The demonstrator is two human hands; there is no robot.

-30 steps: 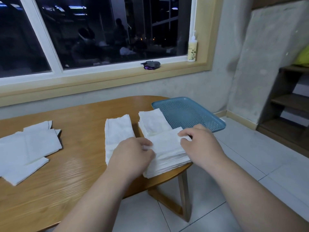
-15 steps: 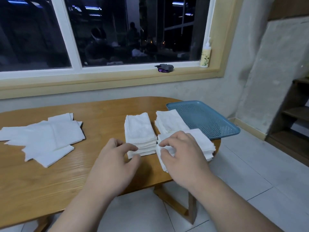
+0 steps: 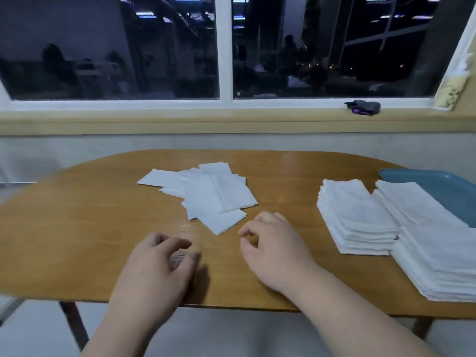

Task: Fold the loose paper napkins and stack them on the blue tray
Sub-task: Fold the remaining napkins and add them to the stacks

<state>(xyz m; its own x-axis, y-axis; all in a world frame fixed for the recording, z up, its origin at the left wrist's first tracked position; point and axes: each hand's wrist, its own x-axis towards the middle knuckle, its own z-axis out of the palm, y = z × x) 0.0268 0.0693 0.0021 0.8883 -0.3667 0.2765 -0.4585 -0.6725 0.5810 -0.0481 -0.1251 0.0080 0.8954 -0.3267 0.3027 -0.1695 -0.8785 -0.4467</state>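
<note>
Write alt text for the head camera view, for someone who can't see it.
A person's empty left hand and right hand, fingers loosely curled, are over a wooden table just short of a scattered pile of loose paper napkins. To the right sit stacks of folded napkins next to a blue tray, with a dark window behind.

Left hand (image 3: 157,269), right hand (image 3: 273,249) loosely curled

Two arms show at the near edge of the view. Both forearms are bare, with no cloth on them. The left hand (image 3: 157,269) and the right hand (image 3: 273,248) are also bare, fingers (image 3: 177,244) uncovered.
</note>
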